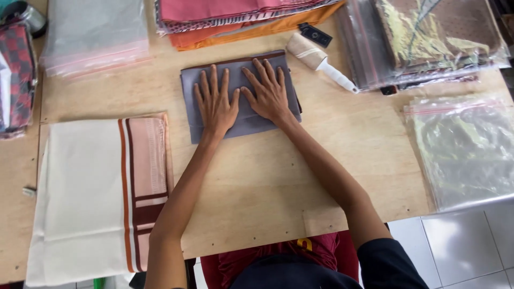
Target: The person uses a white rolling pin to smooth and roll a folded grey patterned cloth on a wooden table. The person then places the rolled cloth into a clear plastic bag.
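Folded grey cloth (241,96) lies mid wooden table (267,182), brown edge along its far side. Left hand (216,104) and right hand (267,93) flat on cloth, fingers spread wide, palms down, thumbs near each other; gripping nothing. Left of cloth: cream fabric with brown stripes (96,198). Right of cloth, just beside: lint roller (320,61). Beyond cloth: stacked fabrics (235,18).

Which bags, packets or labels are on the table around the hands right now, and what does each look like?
Empty clear zip bags: far left, flat stack, pink seal strips.
Bagged fabric packets: far right, clear plastic over brown and yellow-green patterned cloth.
Loose clear bags: right edge, crinkled pile, pink seal strip.
Small black tag: above the right hand, rectangular, by the orange cloth.
Screens or signs: none.
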